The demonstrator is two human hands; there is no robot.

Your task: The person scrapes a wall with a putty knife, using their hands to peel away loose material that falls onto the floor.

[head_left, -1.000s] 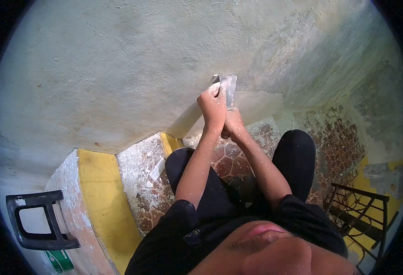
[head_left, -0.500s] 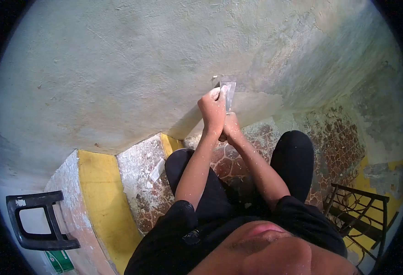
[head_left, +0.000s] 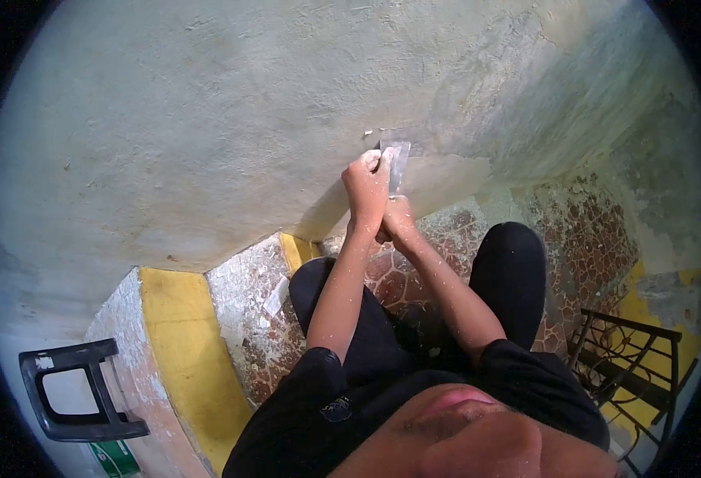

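In the head view, a person is holding a flat grey metal scraper [head_left: 399, 166] in front of a rough, pale grey-green plastered wall [head_left: 207, 119], low down, just above where it is meeting the floor of brown, stone-patterned tiles [head_left: 390, 279]. The left hand [head_left: 366, 190] is pinching the blade along its left side, with the thumb lying on the face and whitish dust coating the fingertips. The right hand [head_left: 398, 220] is closing around the scraper's lower end, just below and beside the left wrist; the handle is hiding inside that grasp. The blade's wide end is pointing up the wall, though whether its edge is touching cannot be told. A small white fleck [head_left: 369, 133] is showing on the wall just above the left fingers. Knees in black trousers [head_left: 510, 271] are flanking the forearms. On the left, a white flat scrap [head_left: 276, 296] is lying near a yellow-painted ledge [head_left: 179, 342], and a black plastic frame [head_left: 107, 390] is standing beyond it. On the right, a dark metal grille [head_left: 629, 350] is leaning at a slant.
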